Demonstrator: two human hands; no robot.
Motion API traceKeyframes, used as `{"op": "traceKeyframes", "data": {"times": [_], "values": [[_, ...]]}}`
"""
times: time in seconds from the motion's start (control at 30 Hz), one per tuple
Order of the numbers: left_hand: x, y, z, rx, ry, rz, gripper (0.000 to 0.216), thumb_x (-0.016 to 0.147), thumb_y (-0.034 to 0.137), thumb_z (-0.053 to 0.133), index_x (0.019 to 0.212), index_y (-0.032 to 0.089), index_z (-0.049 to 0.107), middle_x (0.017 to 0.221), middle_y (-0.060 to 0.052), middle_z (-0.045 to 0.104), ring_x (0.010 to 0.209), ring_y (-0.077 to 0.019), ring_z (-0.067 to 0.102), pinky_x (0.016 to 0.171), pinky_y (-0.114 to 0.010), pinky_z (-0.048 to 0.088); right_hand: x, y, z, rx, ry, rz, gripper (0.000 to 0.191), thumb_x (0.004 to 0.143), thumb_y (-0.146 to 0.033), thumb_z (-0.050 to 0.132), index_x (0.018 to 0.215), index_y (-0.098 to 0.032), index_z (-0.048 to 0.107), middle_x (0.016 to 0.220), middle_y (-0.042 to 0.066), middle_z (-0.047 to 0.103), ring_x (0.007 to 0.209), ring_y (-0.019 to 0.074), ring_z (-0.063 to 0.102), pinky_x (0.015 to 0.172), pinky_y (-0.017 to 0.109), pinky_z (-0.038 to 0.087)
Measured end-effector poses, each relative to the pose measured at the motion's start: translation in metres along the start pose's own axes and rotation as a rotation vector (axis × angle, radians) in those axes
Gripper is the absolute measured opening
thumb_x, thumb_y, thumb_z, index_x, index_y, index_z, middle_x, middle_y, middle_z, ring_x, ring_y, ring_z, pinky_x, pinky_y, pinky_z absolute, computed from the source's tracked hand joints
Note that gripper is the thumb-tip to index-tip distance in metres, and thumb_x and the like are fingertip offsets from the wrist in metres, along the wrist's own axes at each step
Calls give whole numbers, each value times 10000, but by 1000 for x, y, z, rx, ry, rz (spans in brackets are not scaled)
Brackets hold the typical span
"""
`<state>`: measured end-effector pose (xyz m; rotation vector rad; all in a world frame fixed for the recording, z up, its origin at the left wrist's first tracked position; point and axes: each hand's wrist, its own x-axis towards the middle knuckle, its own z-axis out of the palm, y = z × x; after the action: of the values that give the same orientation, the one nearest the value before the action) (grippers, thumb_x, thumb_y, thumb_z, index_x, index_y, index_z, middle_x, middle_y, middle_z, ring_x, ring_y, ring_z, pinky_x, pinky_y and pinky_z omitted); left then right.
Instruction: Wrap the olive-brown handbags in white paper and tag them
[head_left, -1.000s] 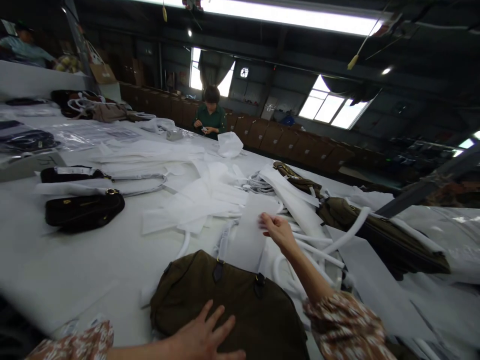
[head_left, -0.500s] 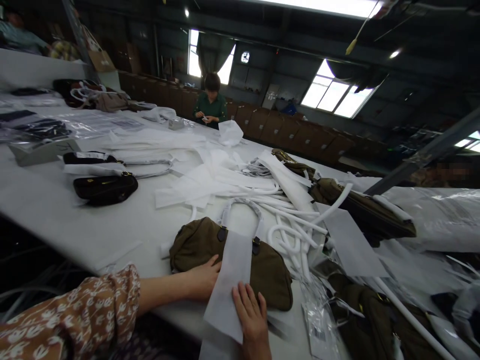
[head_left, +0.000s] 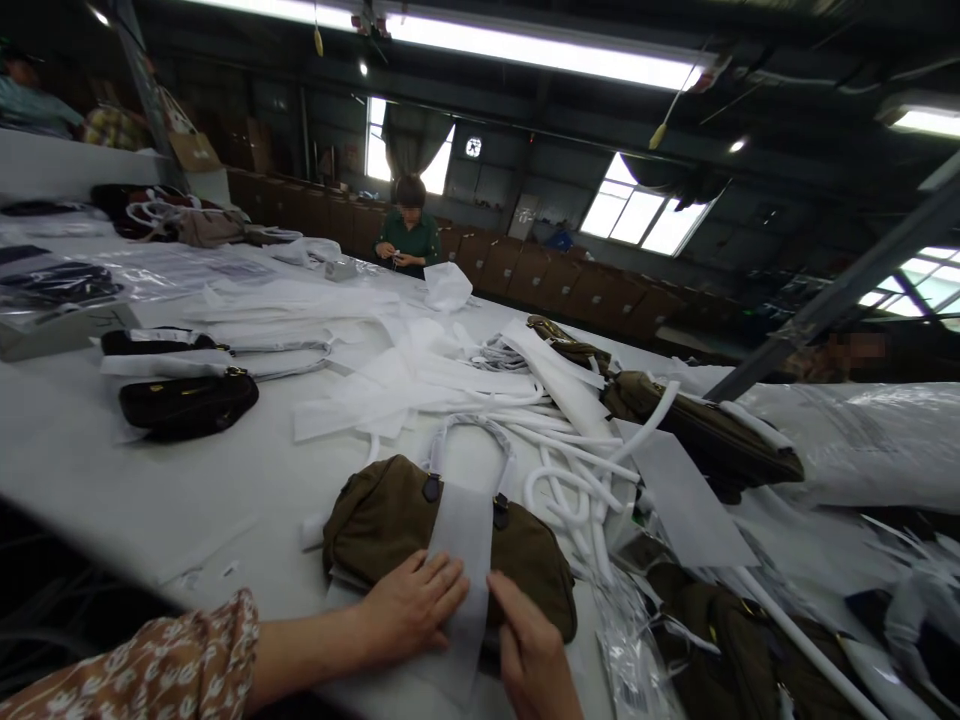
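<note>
An olive-brown handbag (head_left: 382,510) lies in front of me at the table's near edge, its wrapped handle loop (head_left: 472,425) pointing away from me. A strip of white tissue paper (head_left: 461,520) runs down over the middle of the bag, between the dark handle tabs. My left hand (head_left: 416,605) rests flat on the strip and the bag's near side, fingers stretched out. At the strip's right border, my right hand (head_left: 532,640) touches the bag with its index finger extended and thumb apart. Its other fingers are largely hidden.
White foam tubes (head_left: 570,480) and loose paper sheets (head_left: 427,365) cover the table's middle. More olive bags (head_left: 697,430) lie to the right, and small dark bags (head_left: 187,400) to the left. A slanted metal post (head_left: 810,320) rises at right. Across the table stands a co-worker (head_left: 409,235).
My left hand has slid right from the bag onto the paper strip. My right hand has come off the strip's lower part to its right border. The view has tilted up slightly.
</note>
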<state>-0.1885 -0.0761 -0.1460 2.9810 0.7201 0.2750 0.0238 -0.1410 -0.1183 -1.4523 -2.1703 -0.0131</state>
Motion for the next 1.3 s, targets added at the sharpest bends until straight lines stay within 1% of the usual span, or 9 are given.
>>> {"op": "traceKeyframes", "data": {"times": [0.1, 0.2, 0.33, 0.47, 0.57, 0.7, 0.87, 1.0, 1.3], "values": [[3, 0, 6, -18, -11, -36, 742, 870, 563, 518, 1449, 168, 276, 1441, -167, 420, 1285, -322, 423, 1009, -482, 364, 63, 1, -9, -36, -32, 94, 474, 914, -188, 347, 1370, -198, 474, 1363, 94, 534, 1291, 233, 459, 1066, 440, 379], [6, -1, 8, -53, -42, -63, 760, 874, 594, 481, 1459, 165, 252, 1421, -171, 441, 1289, -321, 418, 1017, -478, 367, 102, 10, 17, -120, -229, 145, 463, 948, -306, 361, 1400, -230, 429, 1435, 105, 447, 1348, 287, 373, 1085, 565, 275], [10, -6, 16, -76, -87, -72, 834, 841, 646, 489, 1468, 162, 228, 1441, -193, 401, 1314, -350, 380, 1053, -509, 332, 107, 28, 63, -158, -344, 179, 488, 967, -445, 320, 1416, -271, 395, 1477, 83, 388, 1368, 289, 333, 1112, 604, 133], [11, -10, 3, -87, -152, -42, 910, 768, 681, 563, 1457, 178, 248, 1443, -209, 388, 1315, -359, 379, 1050, -515, 330, 108, 34, 63, -124, -329, 177, 485, 966, -442, 311, 1408, -266, 407, 1477, 80, 391, 1370, 279, 331, 1115, 599, 122], [9, -9, -17, -96, -144, -29, 856, 782, 629, 594, 1437, 179, 275, 1425, -193, 417, 1301, -334, 400, 1032, -484, 351, 92, 26, 35, 32, -220, 220, 454, 962, -383, 321, 1338, -206, 503, 1369, 114, 527, 1284, 272, 459, 1085, 540, 281], [5, -8, -30, -91, -147, -5, 800, 809, 552, 609, 1426, 164, 280, 1442, -198, 392, 1301, -333, 397, 1013, -474, 352, 7, 0, 5, 198, 2, 198, 372, 934, -418, 436, 1208, -233, 606, 1114, 99, 681, 1023, 223, 625, 894, 347, 488], [3, -10, -29, -61, -136, 24, 808, 797, 557, 618, 1409, 144, 290, 1416, -203, 418, 1274, -327, 423, 994, -451, 351, -88, -42, 11, 28, -233, -126, 576, 666, -498, 741, 1173, -249, 630, 1235, 139, 626, 880, 273, 621, 711, 364, 521], [3, -7, -27, 22, -112, 21, 820, 763, 572, 645, 1384, 149, 317, 1366, -185, 466, 1221, -305, 465, 977, -421, 356, -85, -60, 18, -12, -278, -17, 480, 668, -110, 571, 1113, -270, 659, 1257, 63, 624, 853, 236, 586, 718, 355, 515], [16, 15, -29, 199, -17, -63, 460, 846, 302, 567, 1242, 107, 438, 1176, -193, 563, 1028, -303, 560, 817, -424, 458, -55, -66, -16, 20, -16, -207, 616, 599, -23, 410, 1143, -226, 614, 1076, 34, 711, 1002, 227, 617, 810, 359, 442]]}}
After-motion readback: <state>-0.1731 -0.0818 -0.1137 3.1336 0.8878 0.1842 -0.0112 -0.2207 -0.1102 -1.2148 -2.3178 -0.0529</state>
